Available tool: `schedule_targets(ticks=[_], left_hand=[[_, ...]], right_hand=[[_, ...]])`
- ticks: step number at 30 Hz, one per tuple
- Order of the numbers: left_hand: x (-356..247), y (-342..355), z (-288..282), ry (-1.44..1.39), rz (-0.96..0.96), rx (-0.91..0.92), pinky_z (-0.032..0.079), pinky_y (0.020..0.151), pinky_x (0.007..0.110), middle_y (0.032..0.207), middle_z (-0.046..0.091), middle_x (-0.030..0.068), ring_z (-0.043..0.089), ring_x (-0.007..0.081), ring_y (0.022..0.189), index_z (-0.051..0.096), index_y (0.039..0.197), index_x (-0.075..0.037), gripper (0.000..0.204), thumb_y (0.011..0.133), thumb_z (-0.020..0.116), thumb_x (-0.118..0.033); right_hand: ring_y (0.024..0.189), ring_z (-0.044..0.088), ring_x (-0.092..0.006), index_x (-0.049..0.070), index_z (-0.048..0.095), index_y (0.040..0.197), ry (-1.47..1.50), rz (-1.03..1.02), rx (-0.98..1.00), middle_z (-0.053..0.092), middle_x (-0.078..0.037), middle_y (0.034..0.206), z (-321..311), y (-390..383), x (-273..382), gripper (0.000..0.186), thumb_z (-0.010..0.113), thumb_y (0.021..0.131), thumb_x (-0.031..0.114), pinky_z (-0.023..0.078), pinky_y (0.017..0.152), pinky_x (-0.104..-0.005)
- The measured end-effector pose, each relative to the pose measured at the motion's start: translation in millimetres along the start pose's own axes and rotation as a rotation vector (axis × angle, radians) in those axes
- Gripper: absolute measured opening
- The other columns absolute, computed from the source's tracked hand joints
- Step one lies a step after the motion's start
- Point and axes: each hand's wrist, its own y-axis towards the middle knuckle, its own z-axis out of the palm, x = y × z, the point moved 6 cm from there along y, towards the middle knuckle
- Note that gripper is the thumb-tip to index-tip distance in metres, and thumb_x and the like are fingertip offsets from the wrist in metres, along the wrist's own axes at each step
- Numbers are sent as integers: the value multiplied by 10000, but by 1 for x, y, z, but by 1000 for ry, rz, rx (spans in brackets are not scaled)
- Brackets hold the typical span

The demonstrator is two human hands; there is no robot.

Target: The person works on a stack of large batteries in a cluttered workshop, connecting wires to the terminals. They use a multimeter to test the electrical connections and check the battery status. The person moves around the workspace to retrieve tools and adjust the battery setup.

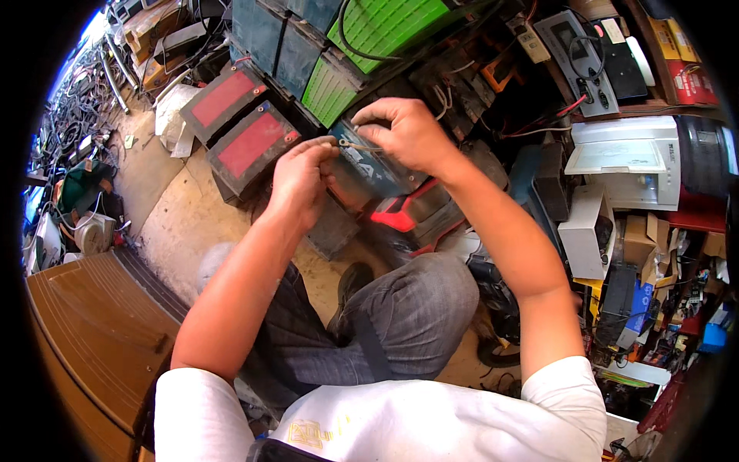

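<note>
A thin metal wrench (360,146) with a ring at one end lies across the top of a dark teal battery (377,175). My right hand (408,132) is closed on its shaft, thumb and fingers curled. Close to the ring end, my left hand (302,175) has its fingers pinched together; what they hold, if anything, is too small to make out. Left of my hands sit two black batteries with red tops, one nearer (248,145) and one farther (225,100). A red and black case (404,215) lies just right of the teal battery.
Large batteries with green tops (331,86) are stacked ahead. On the left stands a brown ribbed cabinet (100,331), with tangled cables (73,115) beyond. White equipment (623,162) and boxes (589,239) crowd the right. My bent knee (431,300) is below the work.
</note>
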Motion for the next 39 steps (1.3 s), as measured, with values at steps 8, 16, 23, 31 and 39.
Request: schedule_targets(ticks=[8,16,23,31,39], left_hand=[[3,-5,9,-35,26,17,391,617,243,867,574,40,469,105,687,567,1037,20,221,821,530,-15],[-5,-7,17,246,199,7,398,627,225,939,601,30,477,88,699,589,1079,26,332,767,477,13],[1,-5,34,355,261,42,403,664,207,978,604,22,483,77,752,546,1199,7,480,727,460,13],[17,16,29,367,83,-36,385,596,244,849,565,29,448,99,671,553,1177,22,411,776,492,-48],[17,21,22,344,131,-47,365,570,251,840,561,35,428,99,640,551,1181,10,426,765,515,-75]], right_hand=[[744,622,-212,-17,651,845,-66,-59,27,642,-131,802,17,-3,10,154,650,710,56,479,681,-298],[697,621,-274,-15,656,815,-313,-107,-48,640,-148,763,14,-4,17,167,674,688,92,488,660,-327],[630,630,-193,-56,649,834,79,199,-100,655,-132,691,6,-4,-16,181,665,718,82,485,598,-309],[644,617,-179,-36,663,821,100,462,75,659,-109,710,9,11,-77,200,693,687,110,477,608,-300],[765,646,-258,20,679,832,-147,190,-69,664,-148,811,17,32,-75,250,689,638,178,483,701,-343]])
